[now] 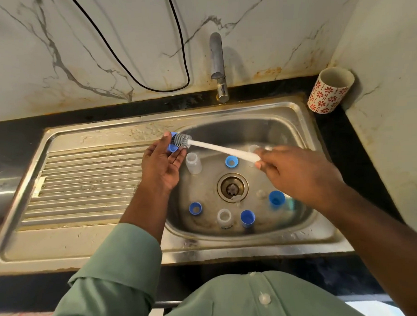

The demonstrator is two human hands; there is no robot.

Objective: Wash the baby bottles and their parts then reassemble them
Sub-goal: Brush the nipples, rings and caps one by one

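Left hand [162, 163] pinches a blue cap [173, 146] over the sink's [295, 112] left basin edge; right hand [295, 171] grips the brush [216, 148], its bristles against the cap. Bottles [193, 163] and other caps [231, 161] lie scattered round the drain [232, 187], bare steel between them. No readable writing.

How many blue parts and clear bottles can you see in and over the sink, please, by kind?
Blue parts: 5, one in the left hand, four in the sink
Clear bottles: 2
Total: 7
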